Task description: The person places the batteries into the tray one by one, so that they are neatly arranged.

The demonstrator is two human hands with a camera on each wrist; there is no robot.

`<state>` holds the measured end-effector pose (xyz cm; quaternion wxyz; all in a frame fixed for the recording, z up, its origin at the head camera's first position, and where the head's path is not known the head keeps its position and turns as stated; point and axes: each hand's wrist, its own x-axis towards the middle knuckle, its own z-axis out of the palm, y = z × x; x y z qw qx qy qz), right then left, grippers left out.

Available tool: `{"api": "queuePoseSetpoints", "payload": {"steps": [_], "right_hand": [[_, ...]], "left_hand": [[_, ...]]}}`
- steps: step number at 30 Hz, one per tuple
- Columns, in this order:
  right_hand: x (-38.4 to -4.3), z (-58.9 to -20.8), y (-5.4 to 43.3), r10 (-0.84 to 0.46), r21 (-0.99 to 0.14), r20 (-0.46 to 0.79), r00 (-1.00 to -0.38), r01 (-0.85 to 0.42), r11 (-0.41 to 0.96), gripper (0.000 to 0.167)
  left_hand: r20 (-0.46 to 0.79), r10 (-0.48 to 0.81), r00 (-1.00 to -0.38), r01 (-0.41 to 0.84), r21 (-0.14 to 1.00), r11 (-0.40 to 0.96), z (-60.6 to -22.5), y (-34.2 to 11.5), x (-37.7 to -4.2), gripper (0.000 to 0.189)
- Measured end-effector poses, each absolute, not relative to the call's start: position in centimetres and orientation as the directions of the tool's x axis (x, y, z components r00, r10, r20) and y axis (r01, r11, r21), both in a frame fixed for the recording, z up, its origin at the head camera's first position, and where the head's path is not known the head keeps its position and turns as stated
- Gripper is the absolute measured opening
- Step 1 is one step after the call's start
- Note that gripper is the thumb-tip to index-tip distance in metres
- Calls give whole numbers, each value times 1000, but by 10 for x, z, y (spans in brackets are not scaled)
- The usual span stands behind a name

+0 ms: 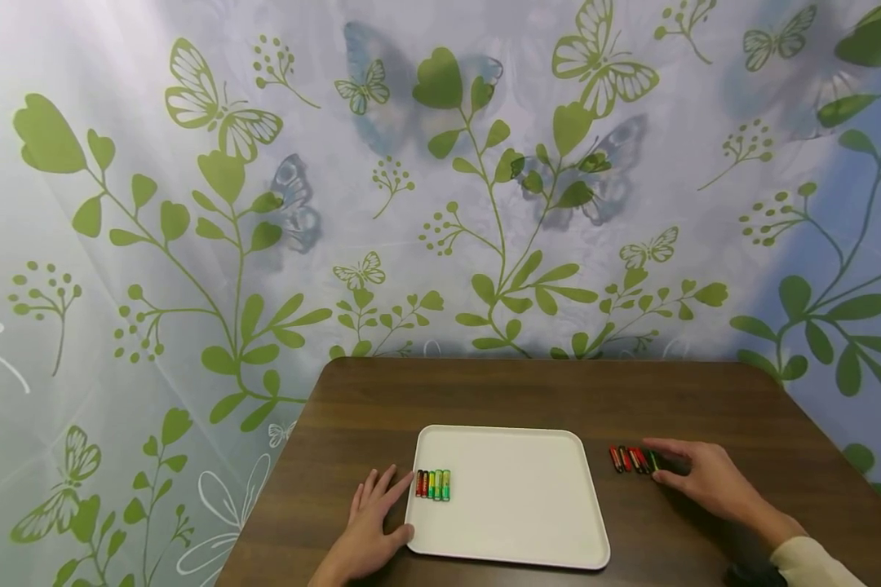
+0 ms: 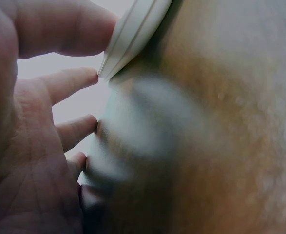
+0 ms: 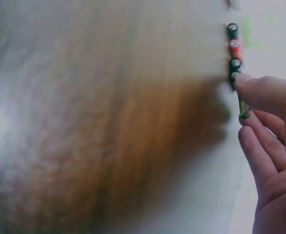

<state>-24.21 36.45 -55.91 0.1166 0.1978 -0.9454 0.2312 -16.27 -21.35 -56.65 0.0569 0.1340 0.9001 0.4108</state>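
Note:
My left hand [image 1: 370, 530] rests at the left edge of a white tray [image 1: 521, 497], fingers spread and relaxed; in the left wrist view thumb and a fingertip touch the tray's rim [image 2: 138, 34]. Just inside that edge lies a row of red and green batteries [image 1: 433, 485]. Right of the tray, my right hand [image 1: 705, 477] pinches a green battery [image 1: 655, 461] end to end between thumb and index finger. It sits at the right end of a row of red and black batteries [image 1: 629, 459]. In the right wrist view the thumb hides part of the row.
A dark brown wooden table [image 1: 411, 391] carries the tray and batteries. Behind it hangs a pale curtain [image 1: 382, 310] printed with green leaves and butterflies. A light sleeve [image 1: 815, 562] covers the right forearm.

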Motion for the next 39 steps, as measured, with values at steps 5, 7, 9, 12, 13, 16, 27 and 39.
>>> {"api": "queuePoseSetpoints", "payload": {"steps": [5,7,9,12,13,16,27,39], "right_hand": [[-240,-551,359,-315,-400,356,-880,-448,799,53],[-240,-546,355,-314,-406,360,-879,-450,796,52],[-239,-542,349,-315,-410,359,-878,-452,792,52],[-236,-534,337,-320,-422,355,-878,-456,783,51],[-236,-532,332,-324,-425,355,-877,-460,779,51],[-234,-526,318,-325,-442,361,-874,-467,766,50],[-240,-521,263,-382,-563,354,-854,-521,642,48],[-245,-523,194,-453,-618,347,-821,-564,548,50]], "left_hand": [[2,288,-958,189,758,624,-566,-213,-163,81],[-2,287,-958,186,759,624,-566,-213,-164,81],[-5,288,-958,184,760,624,-566,-213,-164,81],[-2,288,-958,186,758,625,-566,-214,-164,81],[0,288,-958,188,757,625,-566,-214,-164,81],[7,287,-958,192,757,624,-565,-214,-164,81],[6,288,-958,192,758,624,-565,-213,-161,80],[9,290,-957,199,749,632,-565,-212,-161,80]]}}
